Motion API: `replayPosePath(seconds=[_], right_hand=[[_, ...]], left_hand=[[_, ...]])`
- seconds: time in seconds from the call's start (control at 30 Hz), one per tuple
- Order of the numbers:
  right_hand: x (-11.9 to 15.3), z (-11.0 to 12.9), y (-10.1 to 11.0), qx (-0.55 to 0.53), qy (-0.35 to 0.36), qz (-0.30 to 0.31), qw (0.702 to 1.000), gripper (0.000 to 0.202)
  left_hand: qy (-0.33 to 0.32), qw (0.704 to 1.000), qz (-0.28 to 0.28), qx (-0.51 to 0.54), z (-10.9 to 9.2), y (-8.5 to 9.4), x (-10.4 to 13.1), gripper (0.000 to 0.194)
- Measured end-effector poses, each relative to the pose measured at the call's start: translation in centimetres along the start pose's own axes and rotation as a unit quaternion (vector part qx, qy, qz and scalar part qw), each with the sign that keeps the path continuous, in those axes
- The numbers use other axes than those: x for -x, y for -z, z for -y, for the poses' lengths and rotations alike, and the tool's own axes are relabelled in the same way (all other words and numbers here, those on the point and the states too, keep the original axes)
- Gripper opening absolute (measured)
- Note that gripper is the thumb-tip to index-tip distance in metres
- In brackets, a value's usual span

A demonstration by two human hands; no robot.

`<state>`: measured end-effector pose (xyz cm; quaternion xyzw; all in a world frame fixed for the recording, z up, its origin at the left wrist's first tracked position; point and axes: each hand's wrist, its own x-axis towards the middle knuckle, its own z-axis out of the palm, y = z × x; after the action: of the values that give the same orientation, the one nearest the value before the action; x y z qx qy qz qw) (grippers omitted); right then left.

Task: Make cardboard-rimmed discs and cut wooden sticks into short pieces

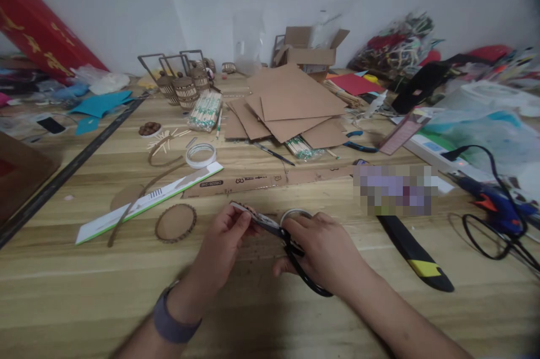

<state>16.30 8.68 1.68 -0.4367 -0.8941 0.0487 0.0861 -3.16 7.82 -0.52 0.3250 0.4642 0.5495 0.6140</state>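
Note:
Black-handled scissors [310, 280] are held in my right hand [323, 249], its fingers in and around the handles. The blades point left, towards my left hand [225, 238], which pinches a small dark-edged piece, mostly hidden by the fingers, at the blade tips. Left of my left hand a round cardboard disc [176, 223] with a ridged rim lies flat on the table. Just beyond both hands lies a long cardboard strip [270, 180] with printing on it. A pale ring [296, 214] is partly covered by my right hand.
Cardboard sheets [295, 100] are stacked at the back centre, beside small lidded buckets [185, 92]. A white tape roll [201, 155] and a white-green strip [147, 201] lie on the left. At the right are a black-yellow handled tool [415, 252] and a blue glue gun [498, 207] with a cord.

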Motion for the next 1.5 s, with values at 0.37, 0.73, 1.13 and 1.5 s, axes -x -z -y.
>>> replayPosePath(seconds=[0.37, 0.73, 1.13, 1.5], right_hand=[[-0.2, -0.1, -0.2, -0.01, -0.031, 0.002, 0.999, 0.05], [-0.2, 0.1, 0.0, -0.114, -0.052, 0.043, 0.991, 0.053], [0.2, 1.3, -1.4, -0.023, -0.055, 0.032, 0.998, 0.031], [0.3, 1.6, -1.6, -0.022, -0.054, 0.007, 0.998, 0.028]], left_hand=[[0.015, 0.999, -0.003, 0.034, -0.5, -0.4, 0.2, 0.039], [0.024, 0.999, 0.043, -0.006, -0.2, -0.5, 0.4, 0.037], [0.028, 1.0, 0.002, -0.012, 0.5, -0.9, 0.7, 0.034], [0.014, 1.0, -0.001, 0.0, 0.7, -1.0, 0.9, 0.039]])
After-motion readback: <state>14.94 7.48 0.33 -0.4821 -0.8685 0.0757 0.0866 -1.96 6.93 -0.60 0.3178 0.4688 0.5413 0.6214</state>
